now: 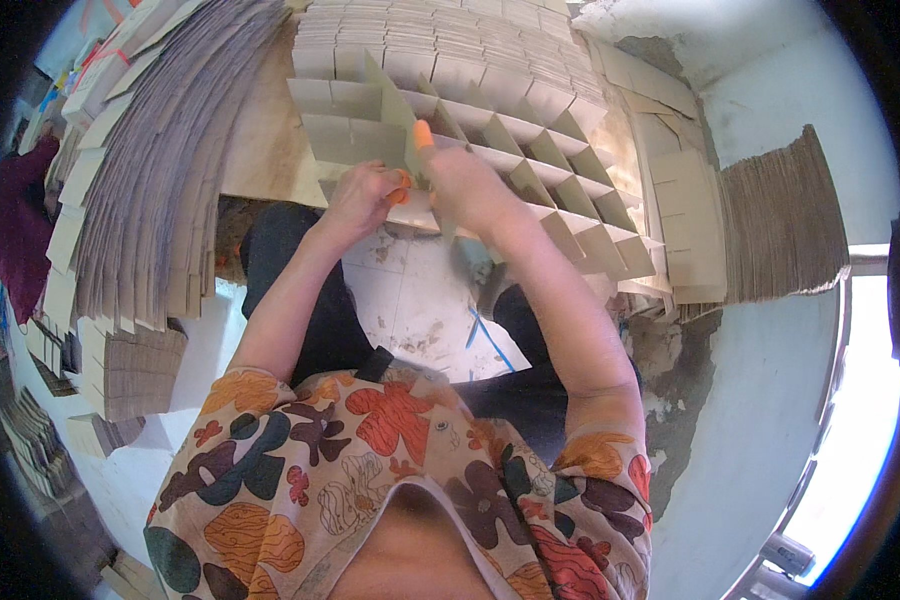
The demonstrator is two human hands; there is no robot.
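Observation:
A cardboard divider grid [530,165] of interlocked upright strips stands in front of me, its cells finished on the right and wider on the left. My left hand [363,203] is closed at the grid's near edge, pinching a cardboard strip low down; an orange finger cover shows on a fingertip. Close beside it, my right hand [462,188] is closed around the near end of a taller cardboard strip [394,105] that runs away from me. One orange-covered finger lies up along that strip. The right hand is slightly blurred, and its other fingertips are hidden.
Behind the grid lie rows of stacked cardboard strips [450,38]. A long fanned stack of cardboard [175,150] fills the left of the wooden table [260,150]. More cardboard [780,215] stands at the right by the wall. A dark red cloth [20,225] hangs far left.

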